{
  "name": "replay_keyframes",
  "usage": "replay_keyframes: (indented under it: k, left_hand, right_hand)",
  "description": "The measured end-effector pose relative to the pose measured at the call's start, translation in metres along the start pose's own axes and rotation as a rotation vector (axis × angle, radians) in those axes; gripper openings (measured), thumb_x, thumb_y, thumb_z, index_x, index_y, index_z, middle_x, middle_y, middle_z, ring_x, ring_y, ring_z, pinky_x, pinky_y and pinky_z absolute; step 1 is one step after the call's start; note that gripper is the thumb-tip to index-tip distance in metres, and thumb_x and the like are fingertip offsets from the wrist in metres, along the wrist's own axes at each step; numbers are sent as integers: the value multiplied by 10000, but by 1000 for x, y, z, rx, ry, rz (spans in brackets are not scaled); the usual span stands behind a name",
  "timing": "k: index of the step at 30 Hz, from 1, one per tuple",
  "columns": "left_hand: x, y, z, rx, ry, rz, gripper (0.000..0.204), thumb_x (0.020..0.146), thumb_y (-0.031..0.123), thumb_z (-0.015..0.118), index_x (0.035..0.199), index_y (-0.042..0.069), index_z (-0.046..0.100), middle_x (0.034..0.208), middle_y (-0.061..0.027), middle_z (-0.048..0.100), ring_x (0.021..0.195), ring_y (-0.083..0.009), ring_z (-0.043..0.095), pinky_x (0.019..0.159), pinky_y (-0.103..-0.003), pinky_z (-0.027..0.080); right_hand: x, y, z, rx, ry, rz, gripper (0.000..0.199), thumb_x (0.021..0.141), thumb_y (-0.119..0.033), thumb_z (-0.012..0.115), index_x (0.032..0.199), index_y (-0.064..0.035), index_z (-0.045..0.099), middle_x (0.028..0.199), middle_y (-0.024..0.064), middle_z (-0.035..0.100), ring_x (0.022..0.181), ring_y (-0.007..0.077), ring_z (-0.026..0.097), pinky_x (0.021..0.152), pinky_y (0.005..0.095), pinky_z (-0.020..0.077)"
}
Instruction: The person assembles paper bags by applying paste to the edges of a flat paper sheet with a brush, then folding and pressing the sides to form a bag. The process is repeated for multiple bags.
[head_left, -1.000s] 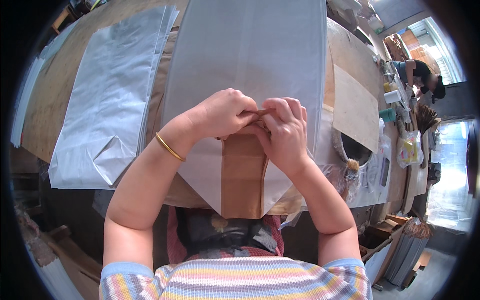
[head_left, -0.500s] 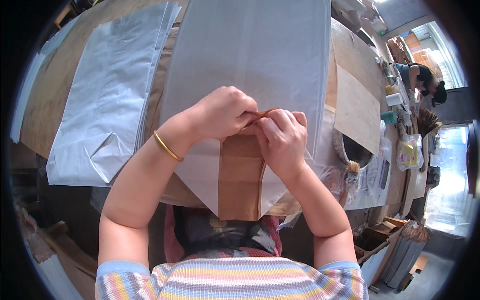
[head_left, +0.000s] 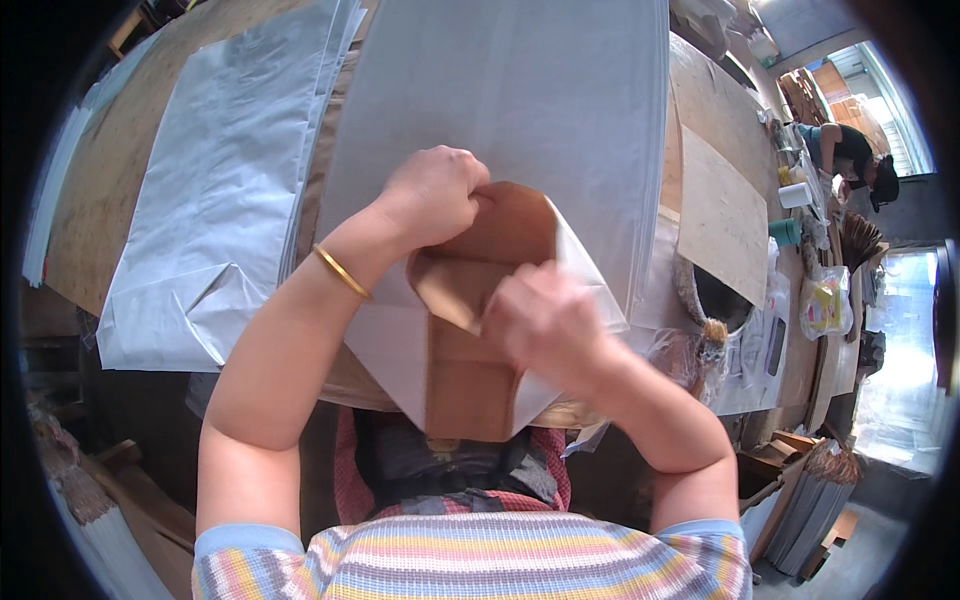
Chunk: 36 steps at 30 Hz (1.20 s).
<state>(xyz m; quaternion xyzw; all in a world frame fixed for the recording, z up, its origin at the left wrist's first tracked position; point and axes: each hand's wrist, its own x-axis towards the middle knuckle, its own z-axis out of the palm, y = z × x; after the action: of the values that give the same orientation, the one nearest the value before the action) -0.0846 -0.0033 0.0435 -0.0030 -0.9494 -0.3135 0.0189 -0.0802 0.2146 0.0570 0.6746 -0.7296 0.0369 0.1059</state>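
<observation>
Left hand (head_left: 432, 197) sits mid-frame, fingers curled tight around the top edge of a brown paper flap (head_left: 490, 260). Right hand (head_left: 545, 322) is blurry just below, fingers pinching the flap's folded corner. White sheets (head_left: 215, 200) are stacked upper left on the surface (head_left: 95, 190).

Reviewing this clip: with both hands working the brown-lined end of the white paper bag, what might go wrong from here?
1. The left hand and right hand pull the bag's brown-lined end apart; the paper may tear or crease unevenly.
2. That end of the white paper bag overhangs the table edge above the lap, so the fold has little support and may come out crooked.
3. The right hand is blurred, suggesting quick movement; it might lose its hold on the flap.
</observation>
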Motion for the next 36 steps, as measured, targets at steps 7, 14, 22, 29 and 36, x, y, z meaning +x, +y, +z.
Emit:
replay_keyframes:
  k: [7,14,22,29,36]
  left_hand:
    - [-10,9,23,382,166,-52,168,804,209,686,802,43,714,899,-136,693,917,-311,667,760,-420,525]
    - [-104,62,45,756,-525,319,330,759,186,680,1055,39,680,1052,-148,650,920,-263,622,783,-368,498]
    - [-95,27,6,997,-599,-349,487,863,195,669,1324,73,572,1385,-103,549,1252,-246,547,942,-371,515]
    - [-79,-1,-22,-152,-246,-67,407,755,34,630,1161,17,602,1181,-169,627,1107,-331,594,957,-384,469]
    - [-68,3,-28,-180,-453,-53,457,633,6,634,1090,22,650,1194,-119,541,1156,-278,532,961,-348,441]
  right_hand:
    - [-11,-36,-10,-158,-433,130,342,740,-313,684,918,-22,715,868,67,582,829,201,560,699,348,452]
    - [32,-28,-27,-80,-937,215,552,870,-237,600,1330,46,486,932,34,724,871,205,711,709,344,522]
    - [-23,10,-29,169,-778,657,639,776,-119,687,1373,-64,467,1331,175,557,1194,314,586,970,395,503]
    - [-31,41,-23,164,-508,619,456,759,-28,643,1210,-37,577,1162,187,622,1093,358,605,910,396,508]
    - [-40,10,-35,429,-388,286,256,689,-126,723,921,-39,656,924,113,642,942,307,638,782,406,526]
